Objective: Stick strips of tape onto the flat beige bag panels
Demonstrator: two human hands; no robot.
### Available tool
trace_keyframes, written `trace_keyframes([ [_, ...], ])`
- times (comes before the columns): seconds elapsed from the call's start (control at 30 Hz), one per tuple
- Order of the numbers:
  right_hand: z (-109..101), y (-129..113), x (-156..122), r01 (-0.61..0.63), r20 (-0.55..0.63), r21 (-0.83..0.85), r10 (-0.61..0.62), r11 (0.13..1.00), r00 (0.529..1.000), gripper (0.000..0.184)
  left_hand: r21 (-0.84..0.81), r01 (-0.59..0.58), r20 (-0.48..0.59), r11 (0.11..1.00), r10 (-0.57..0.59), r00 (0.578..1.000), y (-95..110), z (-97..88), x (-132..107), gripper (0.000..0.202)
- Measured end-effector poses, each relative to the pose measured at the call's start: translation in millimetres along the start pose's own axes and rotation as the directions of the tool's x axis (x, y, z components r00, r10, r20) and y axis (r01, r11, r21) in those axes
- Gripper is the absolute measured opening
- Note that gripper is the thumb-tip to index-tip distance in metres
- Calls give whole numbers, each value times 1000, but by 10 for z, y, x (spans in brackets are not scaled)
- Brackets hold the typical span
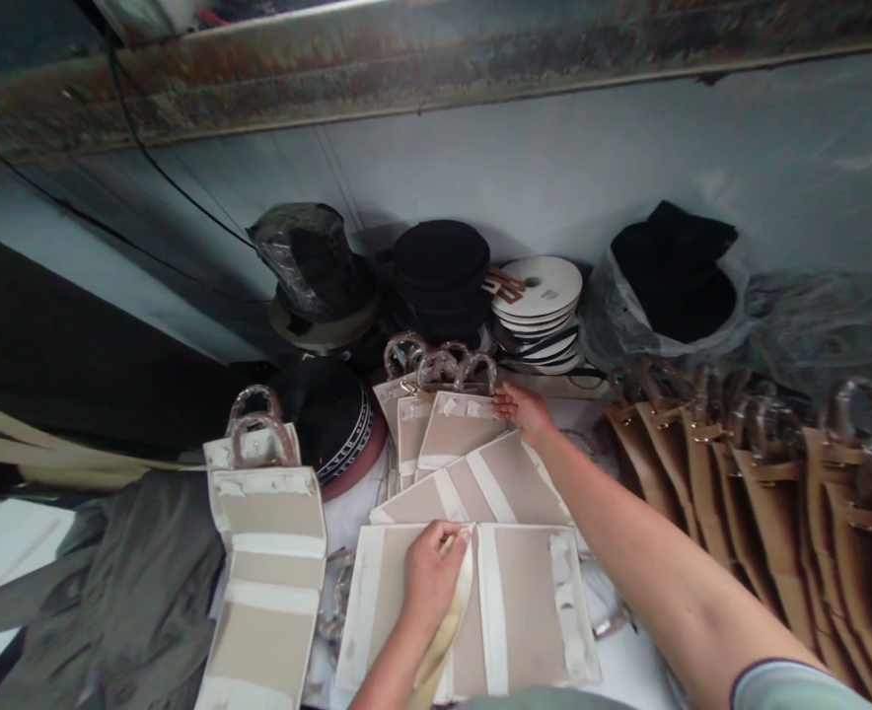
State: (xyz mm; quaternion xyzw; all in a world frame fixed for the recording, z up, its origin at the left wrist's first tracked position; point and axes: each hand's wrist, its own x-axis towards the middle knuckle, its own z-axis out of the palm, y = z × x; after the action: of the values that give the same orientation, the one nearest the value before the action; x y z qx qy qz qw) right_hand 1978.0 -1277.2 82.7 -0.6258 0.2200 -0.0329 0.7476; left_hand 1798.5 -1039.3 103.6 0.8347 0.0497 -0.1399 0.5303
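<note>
Bag panels (532, 611) matt beige card, matt white strips; handles (436, 367) glossy clear plastic wrap; overhead beam (332, 74) rough rusty metal

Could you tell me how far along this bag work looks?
Done-looking: a row of tan bags with wrapped handles stands at right. In hand: the left hand holds a cream strip against a beige panel. Left: more taped panels lie open, while the right hand touches another.

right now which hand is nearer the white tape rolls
Right: the right hand is just below the white tape rolls, not touching; the left hand is farther off, on a beige bag panel.
</note>
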Motion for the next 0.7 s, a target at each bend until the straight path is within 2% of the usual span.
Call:
trace_keyframes([
  [0.1, -217, -187, 23, -75, 90, 39, 72, 996, 993, 30, 2, 6, -4, 1000, -6, 1000, 41, -10, -1, 22],
  [0.2, -487, -336, -224, -58, 65, 35, 55, 998, 996, 31, -12, -9, 2, 1000, 9, 1000, 111, -56, -20, 23],
  [0.3, -840, -237, -857, -36, -27, -132, 33, 991, 999, 33, 38, -56, -7, 998, 56, 998, 160, -122, -49, 25],
  [0.4, -1172, 130, -1691, -89, -98, -307, 62, 947, 993, 27, 164, -151, -17, 975, 156, 988, 164, -181, -55, 24],
  [0.43, -1253, 273, -1939, -103, -127, -376, 59, 921, 990, 30, 208, -191, -18, 959, 199, 980, 160, -198, -47, 23],
  [0.5, -1349, 518, -2301, -123, -184, -443, 45, 888, 982, 35, 283, -267, 0, 921, 279, 960, 154, -228, -12, 20],
  [0.6, -1345, 674, -2452, -101, -168, -491, 19, 865, 986, 40, 357, -331, 91, 874, 320, 943, 166, -261, 76, 15],
  [0.67, -1296, 629, -2387, -94, -122, -501, 37, 860, 992, 36, 394, -337, 171, 855, 293, 941, 194, -280, 131, 14],
  [0.7, -1271, 577, -2346, -90, -88, -503, 53, 860, 995, 28, 409, -334, 200, 849, 274, 941, 214, -291, 150, 13],
])
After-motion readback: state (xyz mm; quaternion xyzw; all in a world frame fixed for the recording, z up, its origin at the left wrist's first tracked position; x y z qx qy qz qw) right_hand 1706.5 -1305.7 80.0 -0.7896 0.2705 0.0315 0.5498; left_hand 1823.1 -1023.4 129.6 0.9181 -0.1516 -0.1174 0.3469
